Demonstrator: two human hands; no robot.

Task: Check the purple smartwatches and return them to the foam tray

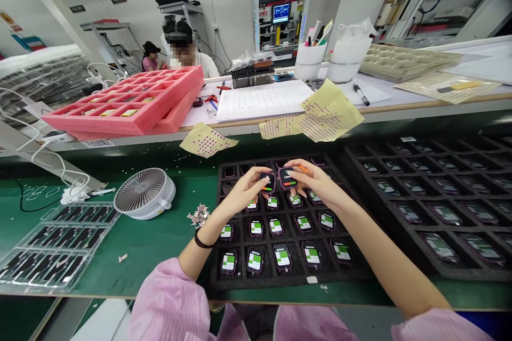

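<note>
My left hand [247,191] pinches a small black rounded device [267,181] by its edges, above the black foam tray [218,272]. My right hand [312,181] grips a similar device [287,177] with a pink-purple rim, and the two devices nearly touch. An orange tab [303,168] shows past my right fingers. Rows of dark devices with green-and-white labels [256,227] sit in the tray's square compartments. My hands hide the compartments beneath them. A second black tray [424,197] with similar devices lies to the right.
A white desk fan [144,193] and clear plastic trays [60,248] stand on the green mat at left. Yellow dotted sheets [328,113] overhang the shelf edge, behind which sit a pink foam tray [132,101] and a paper form. A co-worker [192,50] sits beyond.
</note>
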